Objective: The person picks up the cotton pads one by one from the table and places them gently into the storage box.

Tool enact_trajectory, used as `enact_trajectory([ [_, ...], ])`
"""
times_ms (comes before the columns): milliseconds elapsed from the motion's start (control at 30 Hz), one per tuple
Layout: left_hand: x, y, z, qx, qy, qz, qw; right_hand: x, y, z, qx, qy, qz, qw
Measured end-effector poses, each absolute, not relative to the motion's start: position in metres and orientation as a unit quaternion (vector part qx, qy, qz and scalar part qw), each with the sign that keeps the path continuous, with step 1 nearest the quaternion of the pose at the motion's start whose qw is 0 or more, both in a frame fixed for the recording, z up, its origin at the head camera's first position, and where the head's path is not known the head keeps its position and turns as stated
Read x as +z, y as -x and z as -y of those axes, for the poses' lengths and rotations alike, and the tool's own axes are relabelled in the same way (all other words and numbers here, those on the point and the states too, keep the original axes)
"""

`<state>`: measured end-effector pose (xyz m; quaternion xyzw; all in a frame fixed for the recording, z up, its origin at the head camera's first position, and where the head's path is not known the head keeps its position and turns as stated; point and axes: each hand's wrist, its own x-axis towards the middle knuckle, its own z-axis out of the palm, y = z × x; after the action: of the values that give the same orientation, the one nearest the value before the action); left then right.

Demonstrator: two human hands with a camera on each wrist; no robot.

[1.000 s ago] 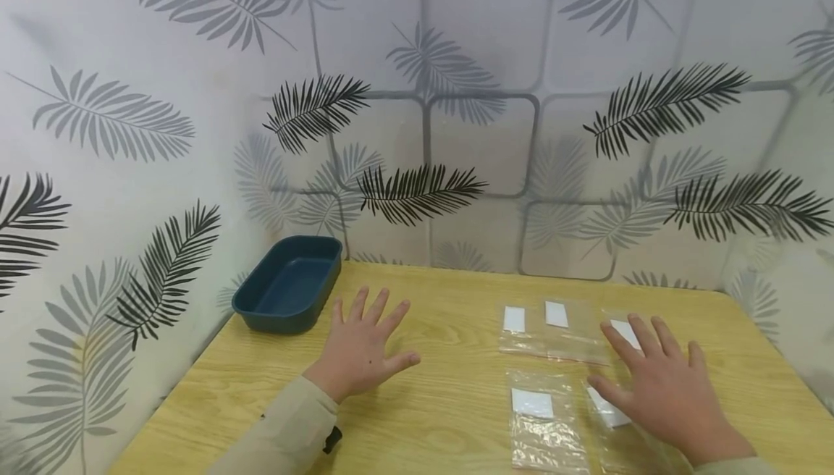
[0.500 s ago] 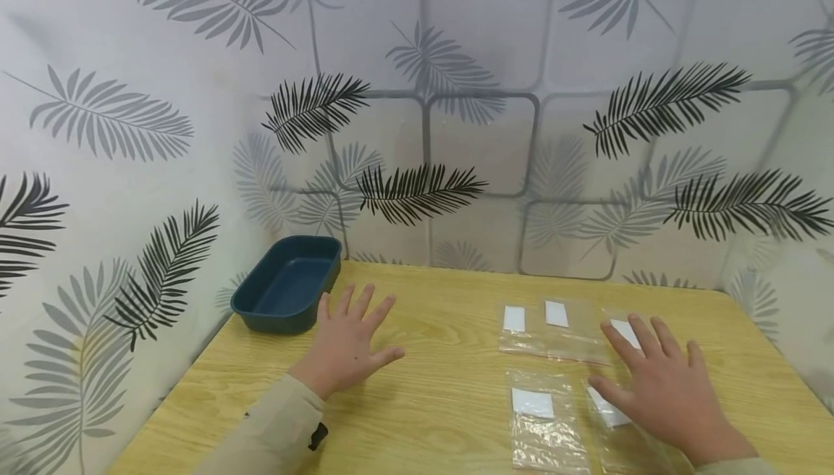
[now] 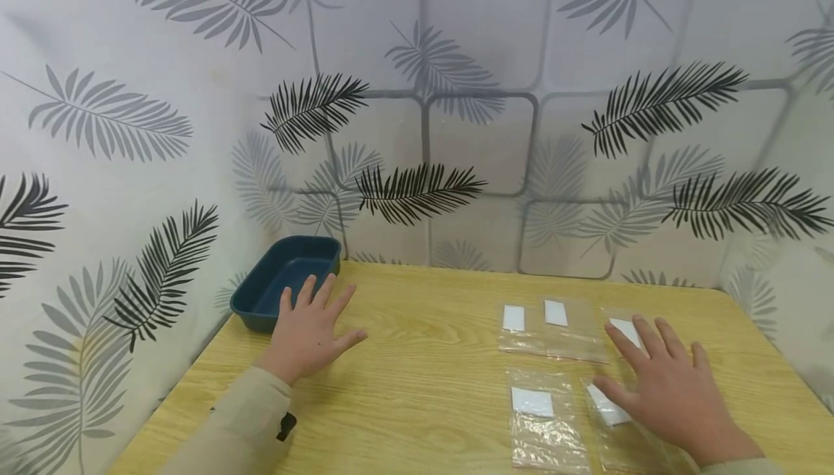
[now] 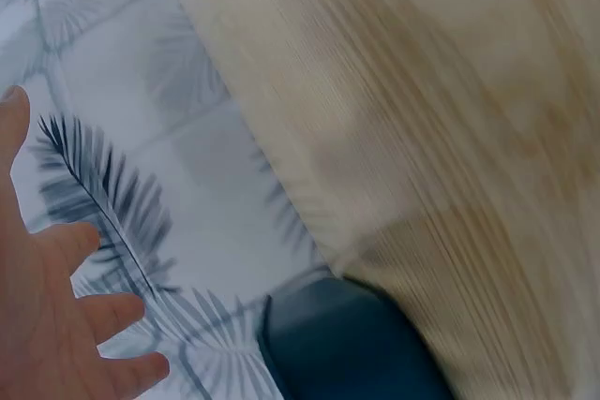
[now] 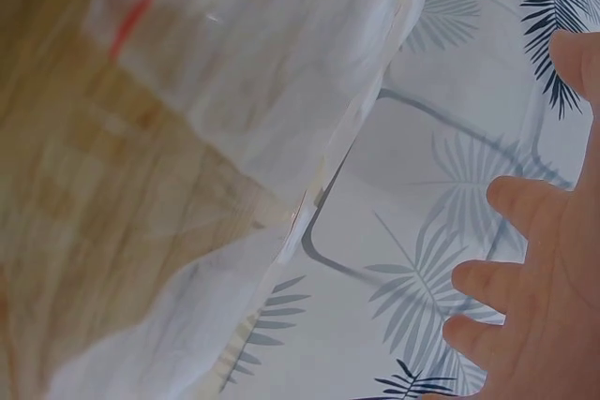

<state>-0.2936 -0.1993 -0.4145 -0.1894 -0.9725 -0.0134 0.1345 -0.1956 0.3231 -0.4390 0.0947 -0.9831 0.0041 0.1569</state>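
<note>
Fingers fanned wide, the left hand grips nothing, just in front of the blue tray at the bench's back left corner; contact is impossible to tell. And over on the right, the right hand, equally splayed, holds nothing above clear plastic bags with white labels, spread across the bench.

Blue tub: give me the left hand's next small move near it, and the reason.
Probably ease the left hand slightly toward the blue tub: it holds nothing and overlaps the tub in the head view, yet appears apart from it in the left wrist view.
</note>
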Motion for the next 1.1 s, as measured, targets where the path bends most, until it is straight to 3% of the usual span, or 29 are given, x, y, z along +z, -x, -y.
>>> enact_trajectory([
  [533, -0.424, 0.319, 0.256, -0.06, 0.129, 0.987, 0.076, -0.443, 0.197, -0.331, 0.011, -0.086, 0.984, 0.155],
  [867, -0.428, 0.322, 0.264, -0.053, 0.105, 0.993, 0.011, -0.443, 0.196, -0.332, 0.013, -0.084, 0.985, 0.149],
  [1100, -0.432, 0.325, 0.265, -0.049, 0.101, 0.994, 0.003, -0.442, 0.194, -0.33, 0.01, -0.083, 0.987, 0.139],
])
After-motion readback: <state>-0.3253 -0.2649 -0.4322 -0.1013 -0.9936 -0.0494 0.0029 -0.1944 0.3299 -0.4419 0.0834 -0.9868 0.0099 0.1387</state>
